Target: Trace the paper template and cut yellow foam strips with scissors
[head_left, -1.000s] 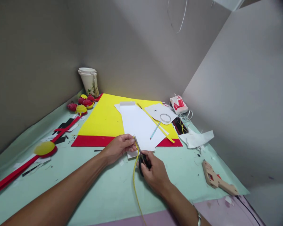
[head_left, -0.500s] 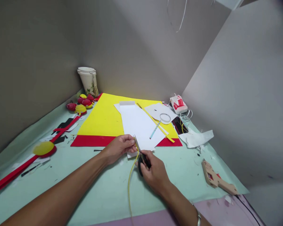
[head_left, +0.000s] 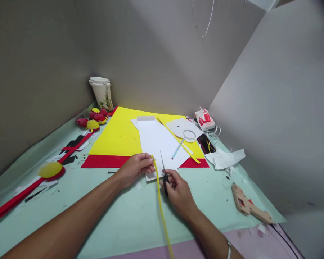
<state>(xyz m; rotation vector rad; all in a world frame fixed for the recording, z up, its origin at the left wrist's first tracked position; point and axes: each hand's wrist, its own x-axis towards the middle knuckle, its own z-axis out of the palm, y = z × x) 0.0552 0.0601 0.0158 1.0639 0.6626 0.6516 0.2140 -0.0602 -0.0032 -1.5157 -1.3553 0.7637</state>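
My left hand (head_left: pixel 135 168) pinches the top end of a long yellow strip (head_left: pixel 160 201) that runs down toward me over the pale green table cover (head_left: pixel 113 212). Right beside it, my right hand (head_left: pixel 179 192) grips black-handled scissors (head_left: pixel 163 172) with the blades pointing up and away, just right of the strip. Both hands hover at the near edge of a white paper sheet (head_left: pixel 158 142) lying on a yellow sheet (head_left: pixel 118 135) with a red sheet (head_left: pixel 105 162) under it.
A glue gun (head_left: pixel 248 205) lies at the right. A paper cup (head_left: pixel 101 91) and red and yellow balls (head_left: pixel 93 118) sit at the back left. A tape ring (head_left: pixel 189 135), a crumpled tissue (head_left: pixel 225 158) and a red-white packet (head_left: pixel 204 119) lie behind. Red strips with a yellow disc (head_left: pixel 50 169) lie left.
The scissors have come off the yellow strip and shifted right, blades now closed and upright. The strip has swung and hangs straighter toward me. My left hand keeps its pinch.
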